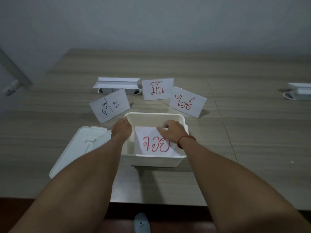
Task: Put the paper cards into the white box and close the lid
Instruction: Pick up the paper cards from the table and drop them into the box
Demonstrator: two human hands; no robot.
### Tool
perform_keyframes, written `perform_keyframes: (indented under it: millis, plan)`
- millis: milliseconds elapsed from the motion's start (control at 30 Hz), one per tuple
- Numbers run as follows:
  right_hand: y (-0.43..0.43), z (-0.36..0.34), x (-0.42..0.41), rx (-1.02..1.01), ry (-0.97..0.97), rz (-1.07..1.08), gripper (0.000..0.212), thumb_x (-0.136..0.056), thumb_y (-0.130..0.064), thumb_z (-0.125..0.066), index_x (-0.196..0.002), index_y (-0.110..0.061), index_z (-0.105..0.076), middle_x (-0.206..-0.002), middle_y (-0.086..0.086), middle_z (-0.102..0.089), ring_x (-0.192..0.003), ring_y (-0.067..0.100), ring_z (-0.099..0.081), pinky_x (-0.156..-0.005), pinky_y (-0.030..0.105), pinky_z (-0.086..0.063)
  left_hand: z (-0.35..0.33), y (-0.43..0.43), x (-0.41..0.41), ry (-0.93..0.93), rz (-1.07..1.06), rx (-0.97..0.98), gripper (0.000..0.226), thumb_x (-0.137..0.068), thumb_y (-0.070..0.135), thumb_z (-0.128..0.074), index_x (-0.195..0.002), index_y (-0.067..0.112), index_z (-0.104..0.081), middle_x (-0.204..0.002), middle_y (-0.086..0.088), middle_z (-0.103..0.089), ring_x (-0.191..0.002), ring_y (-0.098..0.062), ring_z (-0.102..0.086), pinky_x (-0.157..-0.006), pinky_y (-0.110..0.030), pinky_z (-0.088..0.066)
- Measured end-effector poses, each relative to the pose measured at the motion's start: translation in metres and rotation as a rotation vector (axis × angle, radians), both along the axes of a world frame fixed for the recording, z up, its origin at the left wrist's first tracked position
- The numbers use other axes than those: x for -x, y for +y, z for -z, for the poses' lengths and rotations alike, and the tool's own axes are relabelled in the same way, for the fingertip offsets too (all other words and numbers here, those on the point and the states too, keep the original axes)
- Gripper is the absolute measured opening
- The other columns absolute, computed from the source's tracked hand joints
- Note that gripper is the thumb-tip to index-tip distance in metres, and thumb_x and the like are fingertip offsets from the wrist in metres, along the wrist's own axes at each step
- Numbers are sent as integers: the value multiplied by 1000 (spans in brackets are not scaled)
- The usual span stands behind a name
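Note:
The white box (156, 160) stands open in the middle of the table. A paper card with red writing (155, 145) lies inside it, and my right hand (171, 132) pinches its far edge inside the box. My left hand (122, 129) grips the box's far left rim. The white lid (80, 145) lies flat to the left of the box, partly under my left forearm. Three folded cards stand behind the box: one with dark writing (110, 105) at the left, one with red writing (158, 89) in the middle, another red one (187, 102) at the right.
A white socket unit with a raised flap (117, 85) sits in the table behind the cards, and a second one (297, 91) at the far right. The table's front edge (158, 201) runs below my forearms, with a foot on the floor beyond it.

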State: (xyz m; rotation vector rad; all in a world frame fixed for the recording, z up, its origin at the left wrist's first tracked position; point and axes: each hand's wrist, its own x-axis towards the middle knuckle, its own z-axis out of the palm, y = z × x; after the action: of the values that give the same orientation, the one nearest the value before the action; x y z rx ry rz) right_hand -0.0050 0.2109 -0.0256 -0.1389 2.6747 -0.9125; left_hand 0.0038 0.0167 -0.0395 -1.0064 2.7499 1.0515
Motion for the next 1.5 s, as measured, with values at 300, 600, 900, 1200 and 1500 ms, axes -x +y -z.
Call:
perform_keyframes:
  millis: [300, 600, 900, 1200, 1500]
  plan:
    - [-9, -19, 7, -54, -108, -120, 40, -89, -33, -53, -61, -8, -66, -68, 9, -70, -70, 25, -67, -81, 34, -56, -2, -1, 5, -16, -45, -51, 55, -103, 35, -24, -131, -3, -52, -137, -25, -52, -126, -40, -49, -105, -43, -38]
    - [-35, -33, 55, -325, 197, -113, 44, -83, -32, -68, -123, -17, -57, -130, 6, -56, -123, 26, -49, -105, 39, -34, -20, -46, 40, 48, -134, 27, 54, -99, 40, -34, -121, -2, -57, -123, -24, -60, -112, -39, -58, -95, -43, -46]
    - [-57, -13, 95, -471, -125, -215, 53, -72, -36, -79, -116, -13, -60, -117, 8, -66, -106, 28, -64, -80, 31, -43, -7, -101, 103, 88, 145, 408, 40, -92, 30, -53, -124, 5, -53, -129, -17, -53, -126, -32, -45, -104, -43, -37]
    - [-62, -7, 105, -520, -136, -232, 60, -67, -34, -84, -116, -9, -59, -117, 11, -66, -106, 31, -64, -79, 32, -44, 22, -102, 114, 36, 152, 550, 32, -102, 26, -36, -118, 6, -55, -124, -20, -58, -116, -37, -50, -98, -44, -34]
    - [-39, -7, 80, -462, 80, -155, 36, -79, -33, -72, -110, -15, -63, -116, 4, -67, -113, 25, -59, -100, 38, -36, -23, -77, 99, 236, 273, 693, 23, -96, 13, -42, -114, 9, -55, -112, -14, -62, -105, -34, -55, -88, -40, -39]
